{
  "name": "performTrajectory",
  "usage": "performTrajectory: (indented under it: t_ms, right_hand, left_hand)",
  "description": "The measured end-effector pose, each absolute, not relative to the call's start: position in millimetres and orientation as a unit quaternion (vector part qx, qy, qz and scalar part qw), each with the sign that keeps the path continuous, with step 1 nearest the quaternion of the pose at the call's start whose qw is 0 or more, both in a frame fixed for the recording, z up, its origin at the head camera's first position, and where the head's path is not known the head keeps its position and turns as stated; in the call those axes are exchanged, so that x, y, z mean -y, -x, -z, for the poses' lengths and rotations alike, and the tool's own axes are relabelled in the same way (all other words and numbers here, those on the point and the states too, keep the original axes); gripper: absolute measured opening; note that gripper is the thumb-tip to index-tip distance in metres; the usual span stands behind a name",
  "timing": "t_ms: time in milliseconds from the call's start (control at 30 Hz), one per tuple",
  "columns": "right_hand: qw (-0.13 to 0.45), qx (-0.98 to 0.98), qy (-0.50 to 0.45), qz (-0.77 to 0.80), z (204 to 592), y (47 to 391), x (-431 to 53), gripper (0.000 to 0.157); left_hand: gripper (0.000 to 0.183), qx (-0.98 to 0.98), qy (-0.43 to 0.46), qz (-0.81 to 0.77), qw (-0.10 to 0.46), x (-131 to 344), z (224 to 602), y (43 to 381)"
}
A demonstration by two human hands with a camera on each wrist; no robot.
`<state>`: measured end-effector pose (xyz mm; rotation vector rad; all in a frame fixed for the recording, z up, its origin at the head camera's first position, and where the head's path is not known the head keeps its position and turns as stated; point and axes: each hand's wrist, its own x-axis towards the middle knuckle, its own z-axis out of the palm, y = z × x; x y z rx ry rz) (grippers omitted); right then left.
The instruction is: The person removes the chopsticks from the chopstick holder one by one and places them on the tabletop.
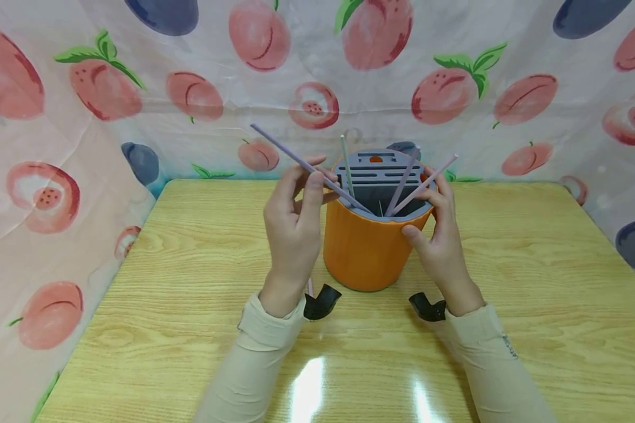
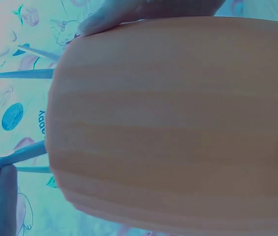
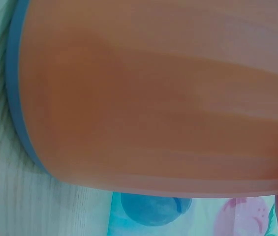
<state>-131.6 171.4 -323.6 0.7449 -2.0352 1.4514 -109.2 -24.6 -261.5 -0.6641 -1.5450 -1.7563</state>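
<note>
Four thin sticks [image 1: 286,150] slant from a faintly banded orange cylinder [image 1: 367,252].

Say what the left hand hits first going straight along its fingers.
The left hand would likely meet the orange container at its left rim, the green stick just beyond; depth is unclear.

Glossy yellow wood-grain table [image 1: 190,276] across the lower frame, orange container [image 1: 369,252] standing on it, just right of centre; slim pink piece [image 1: 310,286] lower centre, mostly hidden
</note>
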Motion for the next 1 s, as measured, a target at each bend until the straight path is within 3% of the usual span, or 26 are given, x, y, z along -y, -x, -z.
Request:
performTrajectory:
  t_ms: [833,1000]
  right_hand:
    - [0.268,0.746,-0.287,-0.538,322,134,-171,0.069]
    - [0.263,0.748,-0.282,-0.54,322,133,-171,0.07]
  left_hand:
    - [0.012,0.437,0.21,0.781,0.395,61,260,127]
    - [0.014,0.478,0.212,0.764,0.378,68,254,122]
